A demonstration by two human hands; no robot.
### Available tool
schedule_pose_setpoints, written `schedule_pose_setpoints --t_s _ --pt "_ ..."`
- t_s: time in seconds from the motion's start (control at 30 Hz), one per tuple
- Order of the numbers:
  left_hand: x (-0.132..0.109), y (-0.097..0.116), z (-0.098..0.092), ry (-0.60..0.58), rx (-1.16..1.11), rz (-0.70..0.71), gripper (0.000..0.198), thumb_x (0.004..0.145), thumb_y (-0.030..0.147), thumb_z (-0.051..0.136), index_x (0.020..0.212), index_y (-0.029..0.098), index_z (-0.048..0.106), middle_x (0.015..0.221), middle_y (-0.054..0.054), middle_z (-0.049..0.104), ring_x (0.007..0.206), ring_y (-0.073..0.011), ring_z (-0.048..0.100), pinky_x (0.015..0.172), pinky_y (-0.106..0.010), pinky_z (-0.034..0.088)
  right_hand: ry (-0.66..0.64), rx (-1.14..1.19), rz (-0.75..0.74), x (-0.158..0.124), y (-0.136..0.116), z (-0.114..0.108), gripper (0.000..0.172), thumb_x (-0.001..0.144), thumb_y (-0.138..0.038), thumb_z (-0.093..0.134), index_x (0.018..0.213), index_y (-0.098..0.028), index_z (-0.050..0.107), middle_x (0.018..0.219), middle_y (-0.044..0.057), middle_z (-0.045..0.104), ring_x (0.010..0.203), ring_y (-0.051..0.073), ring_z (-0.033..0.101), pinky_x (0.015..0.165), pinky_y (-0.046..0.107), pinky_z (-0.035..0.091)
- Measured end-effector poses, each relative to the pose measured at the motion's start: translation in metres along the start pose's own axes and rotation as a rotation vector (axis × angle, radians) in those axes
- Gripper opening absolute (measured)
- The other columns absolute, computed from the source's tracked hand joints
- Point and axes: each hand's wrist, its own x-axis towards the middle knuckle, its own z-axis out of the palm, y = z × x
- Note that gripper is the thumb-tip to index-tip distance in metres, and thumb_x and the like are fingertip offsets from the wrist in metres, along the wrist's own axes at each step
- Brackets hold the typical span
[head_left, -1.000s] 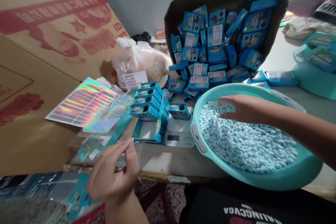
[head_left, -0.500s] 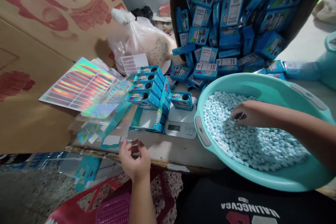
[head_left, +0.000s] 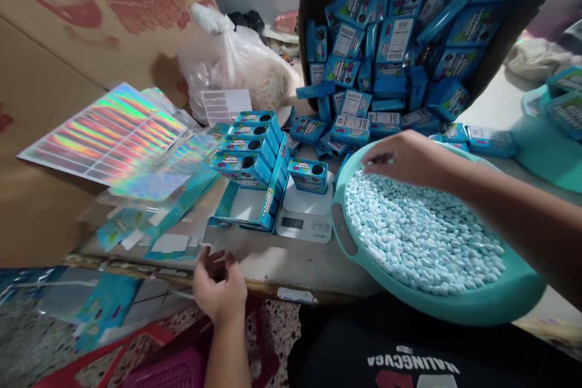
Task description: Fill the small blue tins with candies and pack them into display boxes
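Observation:
My right hand (head_left: 402,159) hovers over the far left rim of a teal basin (head_left: 477,306) filled with small pale-blue candies (head_left: 418,236). Its fingers are pinched together, seemingly on a few candies I cannot make out clearly. An open blue box (head_left: 309,174) stands on a small white scale (head_left: 305,215) just left of the basin. My left hand (head_left: 220,288) rests at the table's near edge with fingers loosely curled and nothing in it. A stack of open blue boxes (head_left: 248,144) sits in a blue carton tray beside the scale.
A tipped dark carton (head_left: 495,54) spills several blue boxes (head_left: 382,66) behind the basin. Holographic sticker sheets (head_left: 102,133) lie at left against a large cardboard box (head_left: 54,30). A white plastic bag (head_left: 240,70) sits behind. Another teal basin (head_left: 552,127) stands at far right.
My right hand has lifted out of the candies toward the basin's far left rim, fingers pinched. My left hand has dropped back to the table edge.

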Motion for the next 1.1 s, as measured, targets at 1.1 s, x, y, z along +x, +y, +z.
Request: schedule_pose_setpoints --t_s 1.1 --pt "0.002 -0.015 0.003 0.083 0.06 0.034 0.046 0.084 0.041 0.062 0.122 0.016 0.067 0.092 -0.006 0.071 0.078 -0.0193 0.067 0.081 -0.036 0.054 -0.409 -0.295 -0.409 0.054 -0.074 0.04 0.033 0.085 -0.005 0.061 0.115 -0.014 0.071 0.116 0.01 0.065 0.1 0.018 0.061 0.087 0.028 0.046"
